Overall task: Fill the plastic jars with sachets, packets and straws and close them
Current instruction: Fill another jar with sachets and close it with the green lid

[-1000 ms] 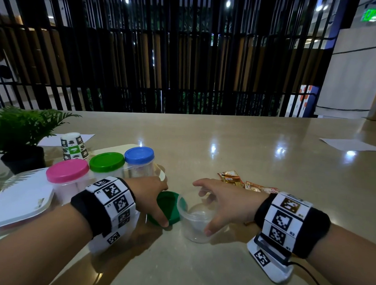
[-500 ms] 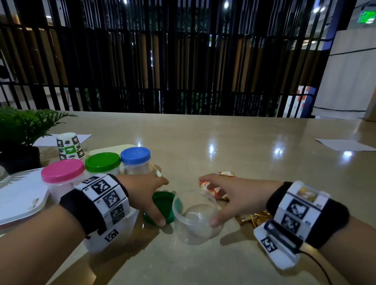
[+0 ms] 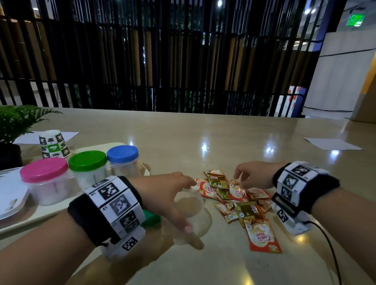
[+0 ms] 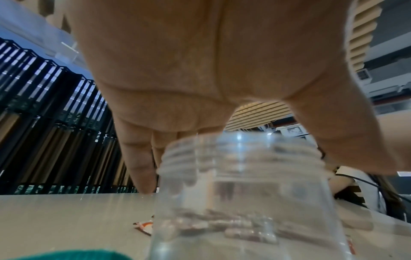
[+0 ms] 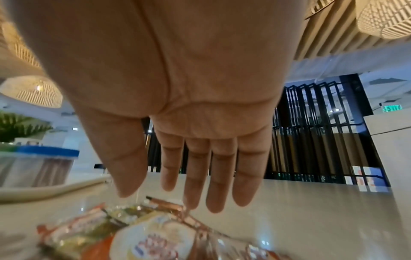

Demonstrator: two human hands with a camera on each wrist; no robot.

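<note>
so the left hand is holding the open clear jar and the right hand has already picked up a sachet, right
Not quite. The right hand holds nothing: the right wrist view shows straight fingers above the sachets. The left hand does hold the open clear jar.

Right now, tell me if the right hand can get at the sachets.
Probably yes. The right hand hovers open just above the sachets, its fingers pointing down at the pile with nothing between. The left hand holds the open jar aside.
</note>
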